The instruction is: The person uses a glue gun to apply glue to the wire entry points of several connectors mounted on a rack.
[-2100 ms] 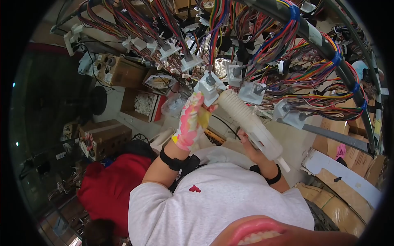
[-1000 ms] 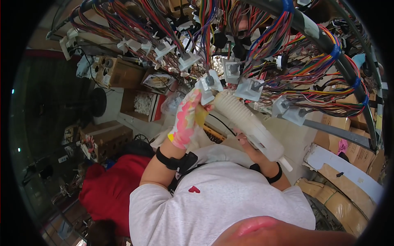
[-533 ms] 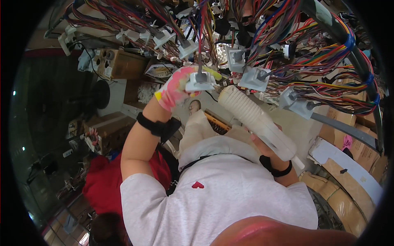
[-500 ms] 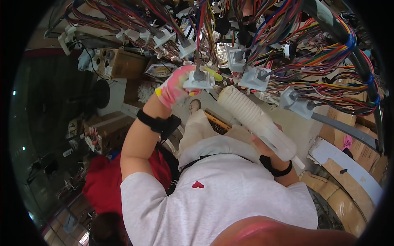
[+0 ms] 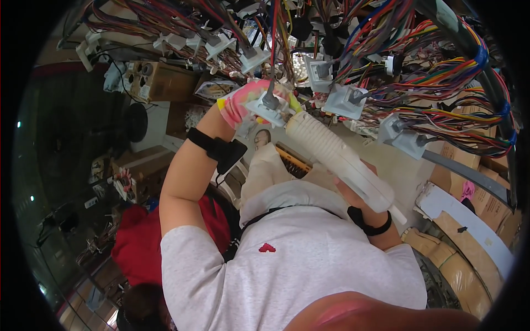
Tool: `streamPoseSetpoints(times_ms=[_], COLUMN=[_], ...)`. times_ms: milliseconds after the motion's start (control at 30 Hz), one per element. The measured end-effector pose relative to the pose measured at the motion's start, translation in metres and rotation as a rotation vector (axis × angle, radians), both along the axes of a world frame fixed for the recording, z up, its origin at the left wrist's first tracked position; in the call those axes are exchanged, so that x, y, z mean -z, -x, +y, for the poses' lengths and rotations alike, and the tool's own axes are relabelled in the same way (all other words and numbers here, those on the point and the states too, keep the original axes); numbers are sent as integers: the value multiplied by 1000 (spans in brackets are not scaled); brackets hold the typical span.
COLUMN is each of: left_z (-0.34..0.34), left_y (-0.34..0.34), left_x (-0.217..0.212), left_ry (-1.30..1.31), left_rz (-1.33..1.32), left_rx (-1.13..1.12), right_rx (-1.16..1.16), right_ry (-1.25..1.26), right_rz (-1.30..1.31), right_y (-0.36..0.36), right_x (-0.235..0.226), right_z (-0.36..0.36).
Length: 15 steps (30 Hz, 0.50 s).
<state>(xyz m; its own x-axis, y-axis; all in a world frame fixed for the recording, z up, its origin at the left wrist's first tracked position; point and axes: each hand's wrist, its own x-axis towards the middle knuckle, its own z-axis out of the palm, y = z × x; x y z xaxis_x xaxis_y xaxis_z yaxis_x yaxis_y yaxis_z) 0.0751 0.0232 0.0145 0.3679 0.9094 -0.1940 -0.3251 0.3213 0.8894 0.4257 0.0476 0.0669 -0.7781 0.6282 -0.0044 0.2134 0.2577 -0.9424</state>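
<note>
My left hand (image 5: pixel 248 105), in a pink, white and yellow glove, is raised at a tilted white plastic holder (image 5: pixel 267 110) on a grey stem. Its fingers curl behind the holder, which hides what they grip. My right hand (image 5: pixel 359 187) is wrapped round a long white tool (image 5: pixel 345 160), which covers most of the hand. Ribs ring the tool's upper part, its lower body is smooth, and a thin tail sticks out of the low end. The ribbed end points up and left, close beside the holder and my left fingers. Coloured wires (image 5: pixel 274 33) hang just above the holder.
More white holders (image 5: pixel 345 102) with wire bundles (image 5: pixel 441 83) stand to the right, along a dark curved bar (image 5: pixel 491 83). Others line the upper left. Cardboard boxes (image 5: pixel 165 83) are at the left, and a bent panel (image 5: pixel 469 220) is at the right.
My left hand has shifted slightly right and up, and the holder beside it has tilted. The tool's ribbed end has moved a little left and up, closer to the holder.
</note>
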Motion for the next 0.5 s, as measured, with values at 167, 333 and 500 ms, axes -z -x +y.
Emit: streamPoseSetpoints(times_ms=[167,333,500], left_z=[2,3,3], left_y=[4,2,1], left_x=[7,5,9], left_ry=[-42,-262,-253], left_rz=[-24,121,39], left_rx=[27,25,12], right_rx=[4,-7,12], right_ry=[-42,-106,-90], right_rz=[-61,-68,8], right_y=[4,4,2], right_x=[1,0,2], right_z=[-1,0,0])
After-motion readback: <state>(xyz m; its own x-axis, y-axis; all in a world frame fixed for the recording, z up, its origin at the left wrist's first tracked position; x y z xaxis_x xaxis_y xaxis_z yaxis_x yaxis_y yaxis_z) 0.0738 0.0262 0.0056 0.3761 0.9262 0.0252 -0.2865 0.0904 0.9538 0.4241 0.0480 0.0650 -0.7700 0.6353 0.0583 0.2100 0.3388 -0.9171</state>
